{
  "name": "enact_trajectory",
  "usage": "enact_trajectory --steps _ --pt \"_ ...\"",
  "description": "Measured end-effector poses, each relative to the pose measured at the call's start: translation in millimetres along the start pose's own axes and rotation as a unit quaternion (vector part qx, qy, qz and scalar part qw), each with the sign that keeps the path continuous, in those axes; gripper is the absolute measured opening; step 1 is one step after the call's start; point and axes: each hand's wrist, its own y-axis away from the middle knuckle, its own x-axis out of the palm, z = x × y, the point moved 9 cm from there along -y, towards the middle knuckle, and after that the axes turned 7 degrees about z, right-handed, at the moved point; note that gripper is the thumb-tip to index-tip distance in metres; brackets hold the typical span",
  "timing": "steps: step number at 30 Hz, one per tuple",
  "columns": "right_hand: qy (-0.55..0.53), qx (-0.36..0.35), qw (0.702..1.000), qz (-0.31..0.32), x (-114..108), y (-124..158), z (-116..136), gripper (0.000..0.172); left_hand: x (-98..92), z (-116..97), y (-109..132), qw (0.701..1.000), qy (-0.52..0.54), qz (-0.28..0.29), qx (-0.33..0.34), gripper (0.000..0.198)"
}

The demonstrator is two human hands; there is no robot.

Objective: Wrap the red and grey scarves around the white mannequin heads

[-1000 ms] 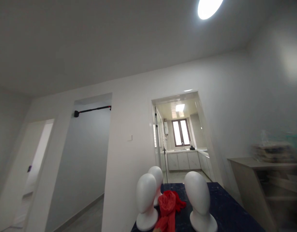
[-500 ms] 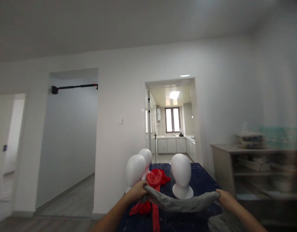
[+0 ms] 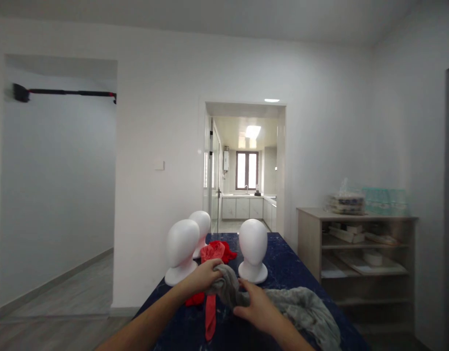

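Observation:
A long grey scarf [image 3: 305, 307] runs over the table in front of me, its right part spread loosely on the dark blue tabletop. My left hand [image 3: 210, 274] is closed round a gathered, raised fold of it. Just to the right, my right hand [image 3: 259, 307] has thumb and fingers apart, with a narrow stretch of scarf between them. Beyond it stands a white mannequin head [image 3: 252, 246], bare. A coral-pink knotted cloth [image 3: 210, 312] and a red cloth [image 3: 228, 251] lie left of centre, partly behind my left hand.
Two more white mannequin heads, the nearer one [image 3: 182, 246] and the farther one [image 3: 200, 226], stand at the table's left edge. A wooden shelf unit [image 3: 308, 234] is to the right, with a tissue pack [image 3: 345, 202] on top. Behind the table [image 3: 279, 258], a doorway opens to a kitchen.
My hands have come together; the scarf was stretched between them and now bunches at my left hand. My right hand has moved left and loosened off the scarf's end. The view has shifted right.

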Motion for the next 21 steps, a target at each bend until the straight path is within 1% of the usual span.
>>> enact_trajectory --steps 1,3,4,6,8,9,11,12,14,16,17,18,21 --pt "-0.045 -0.012 0.999 -0.028 4.1 -7.0 11.0 0.048 3.3 -4.5 -1.6 1.0 0.012 0.011 0.009 0.024" --pt "-0.1 -0.009 0.993 -0.068 3.7 -20.4 19.5 0.016 6.6 -6.4 -3.2 0.999 0.016 0.032 0.013 0.023" --pt "-0.112 -0.001 0.991 -0.076 0.5 -26.9 18.8 0.013 6.4 -3.4 -3.3 0.999 0.014 0.042 0.006 0.022" --pt "-0.132 0.007 0.989 -0.07 -9.9 -39.1 13.5 0.019 4.3 7.9 -1.9 0.997 0.025 0.066 -0.024 0.023" --pt "-0.162 0.009 0.986 -0.05 -21.3 -49.2 7.2 0.018 3.1 17.1 1.0 0.993 0.064 0.093 -0.047 0.035" --pt "-0.18 0.012 0.983 -0.038 -26.0 -53.2 5.0 0.018 2.7 18.4 2.6 0.989 0.094 0.101 -0.049 0.04" --pt "-0.216 0.022 0.976 -0.013 -32.1 -58.2 3.7 0.023 2.4 13.6 5.0 0.977 0.185 0.102 -0.03 0.04" --pt "-0.23 0.028 0.973 0.001 -33.7 -59.1 4.6 0.027 3.4 9.7 6.0 0.965 0.242 0.1 -0.016 0.038" --pt "-0.244 0.037 0.969 0.031 -35.5 -58.1 8.5 0.034 9.9 3.2 7.0 0.929 0.354 0.108 0.001 0.036" --pt "-0.235 0.04 0.969 0.065 -37.2 -54.5 12.1 0.039 17.9 1.7 5.5 0.898 0.424 0.116 0.003 0.036" --pt "-0.225 0.04 0.97 0.082 -37.9 -52.4 12.9 0.04 20.1 3.1 3.4 0.892 0.439 0.11 0.001 0.035" --pt "-0.213 0.04 0.971 0.099 -38.6 -50.4 12.9 0.039 20.2 5.1 0.5 0.892 0.443 0.095 0.003 0.034" --pt "-0.18 0.038 0.975 0.124 -41.5 -47.9 9.9 0.034 14.0 10.7 -9.0 0.912 0.408 0.03 0.007 0.031"
